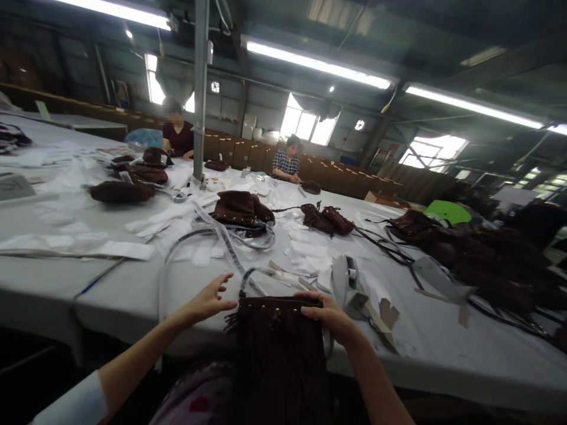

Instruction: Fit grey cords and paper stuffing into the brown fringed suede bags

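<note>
A dark brown fringed suede bag [279, 348] hangs over the near edge of the white table [133, 289], its studded top lying on the tabletop. My right hand [330, 316] grips the bag's top right corner with curled fingers. My left hand [210, 298] hovers just left of the bag's top with its fingers spread and holds nothing. A grey strap [254, 274] runs up from the bag's top between my hands.
More brown bags [241, 209] [328, 219] lie further back among white paper pieces and straps. A heap of brown bags [487, 254] covers the right side. A white iron-like tool [348, 283] sits right of my hand. Two people [286, 162] work at the far side, beside a metal pole [200, 88].
</note>
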Motion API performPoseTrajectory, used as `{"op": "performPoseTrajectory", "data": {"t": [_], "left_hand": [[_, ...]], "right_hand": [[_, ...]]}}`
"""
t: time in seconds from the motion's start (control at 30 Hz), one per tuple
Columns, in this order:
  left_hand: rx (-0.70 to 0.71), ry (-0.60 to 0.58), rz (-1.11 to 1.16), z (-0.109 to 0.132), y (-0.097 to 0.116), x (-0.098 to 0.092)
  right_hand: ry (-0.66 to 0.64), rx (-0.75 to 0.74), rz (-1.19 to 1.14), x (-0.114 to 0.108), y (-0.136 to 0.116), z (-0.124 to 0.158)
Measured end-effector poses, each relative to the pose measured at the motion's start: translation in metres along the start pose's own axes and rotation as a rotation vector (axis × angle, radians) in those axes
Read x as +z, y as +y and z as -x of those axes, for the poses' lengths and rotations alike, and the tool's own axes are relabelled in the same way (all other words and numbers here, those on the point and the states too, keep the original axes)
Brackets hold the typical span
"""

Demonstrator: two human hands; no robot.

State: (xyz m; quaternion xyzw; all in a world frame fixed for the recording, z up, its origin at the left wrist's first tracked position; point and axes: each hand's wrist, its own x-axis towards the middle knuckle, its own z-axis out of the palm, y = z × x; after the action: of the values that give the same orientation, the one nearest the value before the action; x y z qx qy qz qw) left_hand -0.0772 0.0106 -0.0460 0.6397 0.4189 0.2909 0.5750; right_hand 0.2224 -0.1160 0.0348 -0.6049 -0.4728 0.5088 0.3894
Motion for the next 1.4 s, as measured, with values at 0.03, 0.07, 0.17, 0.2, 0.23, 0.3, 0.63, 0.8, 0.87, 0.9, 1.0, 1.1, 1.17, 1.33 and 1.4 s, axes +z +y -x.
{"op": "performPoseTrajectory", "data": {"t": [0.03,0.07,0.17,0.2,0.23,0.3,0.63,0.8,0.87,0.9,1.0,1.1,1.17,1.33,1.4], "left_hand": [[-0.050,0.000,0.021,-0.008,-0.004,0.008],[-0.113,0.006,0.060,-0.015,-0.007,0.015],[-0.264,0.029,0.099,-0.038,-0.015,0.033],[-0.270,0.032,0.055,-0.045,-0.018,0.037],[-0.260,0.031,-0.007,-0.052,-0.021,0.041],[-0.219,0.026,-0.122,-0.064,-0.026,0.046],[-0.071,-0.034,-0.316,-0.065,-0.029,0.024],[-0.207,0.038,-0.127,-0.024,-0.046,0.006],[-0.248,0.108,-0.018,-0.009,-0.057,0.004],[-0.268,0.162,0.035,-0.003,-0.062,0.003],[-0.273,0.350,0.149,0.007,-0.072,0.000],[-0.211,0.410,0.038,0.009,-0.065,-0.005],[-0.141,0.477,-0.189,0.010,-0.051,-0.008],[0.082,0.382,-0.467,0.012,0.004,0.011],[0.216,0.125,-0.439,0.006,0.022,0.034]], "right_hand": [[0.005,0.010,0.008,-0.006,0.002,-0.002],[0.011,0.018,0.017,-0.012,0.003,-0.003],[0.024,0.040,0.037,-0.022,0.011,-0.003],[0.028,0.043,0.039,-0.023,0.015,-0.003],[0.034,0.041,0.043,-0.023,0.020,-0.002],[0.053,0.026,0.047,-0.021,0.030,-0.003],[0.135,0.019,-0.095,0.011,0.065,-0.022],[0.151,-0.047,-0.020,0.033,0.078,-0.028],[0.142,-0.068,0.023,0.035,0.078,-0.027],[0.129,-0.067,0.012,0.033,0.077,-0.026],[0.170,0.003,-0.129,0.016,0.071,-0.029],[0.350,0.115,0.033,-0.009,0.076,-0.034],[0.412,0.171,0.245,-0.023,0.086,-0.030],[0.370,0.423,0.242,-0.022,0.118,0.011],[0.310,0.592,0.037,-0.008,0.124,0.027]]}}
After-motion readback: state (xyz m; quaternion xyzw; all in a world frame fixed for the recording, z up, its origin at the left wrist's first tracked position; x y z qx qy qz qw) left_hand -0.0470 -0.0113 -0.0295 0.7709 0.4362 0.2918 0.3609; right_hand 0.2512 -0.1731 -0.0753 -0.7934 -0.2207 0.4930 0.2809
